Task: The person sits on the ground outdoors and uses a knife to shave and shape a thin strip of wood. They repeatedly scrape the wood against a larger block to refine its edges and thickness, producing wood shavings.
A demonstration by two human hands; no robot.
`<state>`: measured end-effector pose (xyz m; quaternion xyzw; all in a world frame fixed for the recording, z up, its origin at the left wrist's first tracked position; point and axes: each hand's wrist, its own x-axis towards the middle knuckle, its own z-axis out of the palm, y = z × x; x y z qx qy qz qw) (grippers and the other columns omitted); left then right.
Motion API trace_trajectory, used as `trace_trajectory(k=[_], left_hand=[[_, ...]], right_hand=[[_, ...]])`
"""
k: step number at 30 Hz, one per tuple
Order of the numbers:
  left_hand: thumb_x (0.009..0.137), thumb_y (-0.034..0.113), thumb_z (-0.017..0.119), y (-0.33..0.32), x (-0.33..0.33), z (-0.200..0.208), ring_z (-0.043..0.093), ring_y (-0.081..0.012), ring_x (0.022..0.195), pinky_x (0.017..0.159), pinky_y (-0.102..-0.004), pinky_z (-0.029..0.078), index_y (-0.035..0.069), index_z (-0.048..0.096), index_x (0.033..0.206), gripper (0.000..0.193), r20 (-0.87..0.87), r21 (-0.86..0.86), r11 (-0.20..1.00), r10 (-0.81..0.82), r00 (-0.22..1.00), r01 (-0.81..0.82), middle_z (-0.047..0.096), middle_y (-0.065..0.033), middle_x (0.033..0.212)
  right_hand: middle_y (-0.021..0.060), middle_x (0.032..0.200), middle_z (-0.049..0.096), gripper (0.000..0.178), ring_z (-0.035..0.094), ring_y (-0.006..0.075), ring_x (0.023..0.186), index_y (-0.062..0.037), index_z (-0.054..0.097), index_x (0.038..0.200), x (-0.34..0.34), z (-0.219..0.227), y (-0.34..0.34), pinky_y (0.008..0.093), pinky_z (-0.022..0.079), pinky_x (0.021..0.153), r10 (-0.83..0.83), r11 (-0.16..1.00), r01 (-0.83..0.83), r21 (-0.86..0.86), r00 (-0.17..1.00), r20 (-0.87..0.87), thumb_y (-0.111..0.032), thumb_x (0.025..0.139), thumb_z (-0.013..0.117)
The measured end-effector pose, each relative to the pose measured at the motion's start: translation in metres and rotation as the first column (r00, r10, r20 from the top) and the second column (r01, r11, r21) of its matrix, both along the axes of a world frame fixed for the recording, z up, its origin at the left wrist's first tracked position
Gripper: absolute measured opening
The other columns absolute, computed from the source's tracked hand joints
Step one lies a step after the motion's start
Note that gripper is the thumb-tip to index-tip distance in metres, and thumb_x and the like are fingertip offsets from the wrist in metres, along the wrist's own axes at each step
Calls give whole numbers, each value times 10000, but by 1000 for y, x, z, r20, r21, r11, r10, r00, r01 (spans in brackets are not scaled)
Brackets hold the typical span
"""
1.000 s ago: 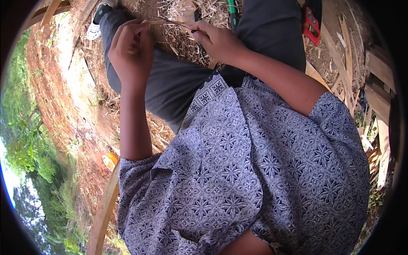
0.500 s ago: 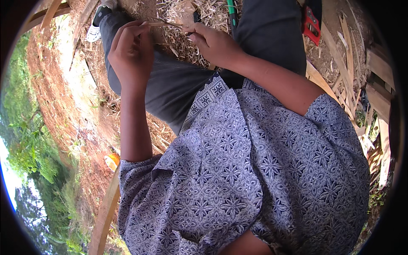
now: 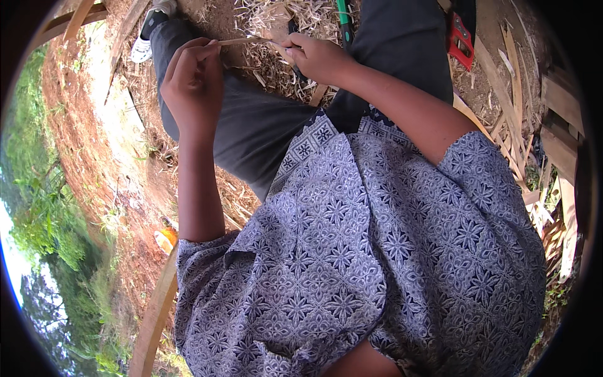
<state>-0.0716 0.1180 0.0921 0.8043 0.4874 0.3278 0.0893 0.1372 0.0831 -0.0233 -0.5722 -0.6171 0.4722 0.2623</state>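
My left hand (image 3: 193, 81) is closed, pinching one end of a thin pale wooden strip (image 3: 235, 42) between thumb and fingers. The strip reaches across toward my right hand (image 3: 321, 61), which is closed too. A thin, dark, blade-like tool (image 3: 266, 41) shows at its fingertips, against the strip's far end; my fingers hide the tool's handle. Both hands are raised over my spread legs, above pale wood shavings (image 3: 260, 69) on the ground. Below my right hand lies a narrow black object, partly covered by it.
A green and black handle (image 3: 345, 24) lies beside my right thigh. Farther right is a saw with a red handle (image 3: 460, 41). Long split wooden strips (image 3: 512, 81) and boards (image 3: 561, 97) crowd the right side. An orange object (image 3: 166, 239) sits on the reddish slope at left.
My right hand has shifted slightly right and down, drawing the blade-like tool along the strip, away from my left hand. The left hand has barely moved and keeps its pinch.
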Motion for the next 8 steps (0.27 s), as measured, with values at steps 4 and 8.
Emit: trace_trajectory(k=[4,8], left_hand=[[917,31,752,-5,1,0,697,-135,749,581,-251,513,57,728,941,43,31,-90,996,28,999,-25,764,-87,1008],[926,71,766,-5,0,-2,719,-144,767,582,-253,529,69,744,977,55,-15,-11,1000,-8,1000,8,772,-88,1044]], right_hand=[[114,936,739,260,737,286,800,-167,644,1261,-4,10,-5,417,569,729,13,1000,-13,9,999,39,-287,1052,547],[134,1015,754,343,744,314,890,-129,605,1307,6,-62,-4,447,574,815,78,997,-74,-37,988,135,-328,1028,585]])
